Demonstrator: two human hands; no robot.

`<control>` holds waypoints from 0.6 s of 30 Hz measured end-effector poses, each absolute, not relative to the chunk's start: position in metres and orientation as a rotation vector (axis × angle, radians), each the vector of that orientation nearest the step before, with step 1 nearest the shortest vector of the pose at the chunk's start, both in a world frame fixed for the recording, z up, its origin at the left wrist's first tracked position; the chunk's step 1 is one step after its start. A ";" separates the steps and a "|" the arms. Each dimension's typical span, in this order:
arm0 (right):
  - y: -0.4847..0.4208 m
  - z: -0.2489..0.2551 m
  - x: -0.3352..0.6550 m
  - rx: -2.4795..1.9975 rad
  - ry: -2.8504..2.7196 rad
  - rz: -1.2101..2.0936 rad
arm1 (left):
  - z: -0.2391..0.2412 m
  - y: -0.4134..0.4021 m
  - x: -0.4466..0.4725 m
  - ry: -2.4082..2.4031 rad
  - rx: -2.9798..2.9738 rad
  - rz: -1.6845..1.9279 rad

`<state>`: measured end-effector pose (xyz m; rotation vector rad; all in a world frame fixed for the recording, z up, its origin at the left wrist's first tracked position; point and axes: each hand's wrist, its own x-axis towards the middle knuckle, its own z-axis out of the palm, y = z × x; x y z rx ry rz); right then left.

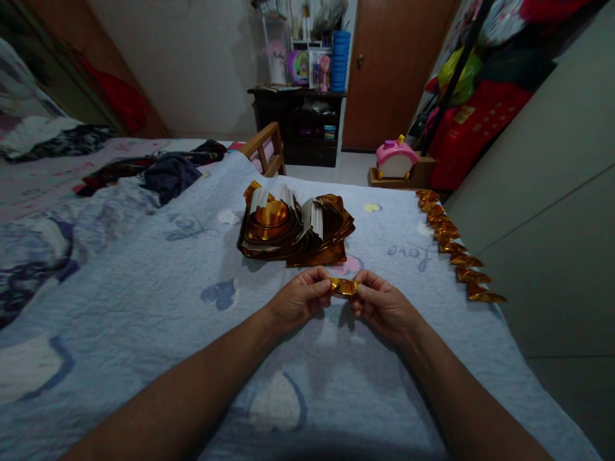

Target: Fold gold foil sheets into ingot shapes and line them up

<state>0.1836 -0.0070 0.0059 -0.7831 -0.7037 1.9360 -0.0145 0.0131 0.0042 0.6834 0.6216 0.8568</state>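
Observation:
Between my two hands is a small folded piece of gold foil paper (pixel 344 288), held just above the bed. My left hand (pixel 302 296) pinches its left end between thumb and fingers. The right end is gripped the same way by my right hand (pixel 382 302). Just beyond my hands lies a stack of gold foil paper sheets (pixel 321 221), curled and bent over, with pale edges showing. Along the bed's right edge runs a row of folded gold foil pieces (pixel 451 246), several of them, overlapping one another.
A pale blue quilt with heart patterns (pixel 158 333) covers the bed. Dark clothes (pixel 173 174) are heaped at the left. Beyond the far edge stand a wooden chair (pixel 269 150), a dark cabinet (pixel 295 128) and a pink toy (pixel 396 159). A pale wardrobe (pixel 552 256) borders the right side.

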 end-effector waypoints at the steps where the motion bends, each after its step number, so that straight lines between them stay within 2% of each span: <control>1: -0.007 0.005 0.184 -0.785 -0.708 1.934 | 0.004 0.013 -0.015 0.627 0.696 0.854; 8: -0.007 0.007 0.188 -0.839 -0.762 1.869 | 0.005 0.018 -0.022 0.682 0.963 0.895; 14: -0.006 0.012 0.189 -0.972 -0.848 1.695 | 0.014 0.015 -0.030 0.823 1.654 1.049; 18: -0.004 0.006 0.187 -1.081 -0.919 1.589 | 0.012 0.012 -0.029 0.832 2.013 0.976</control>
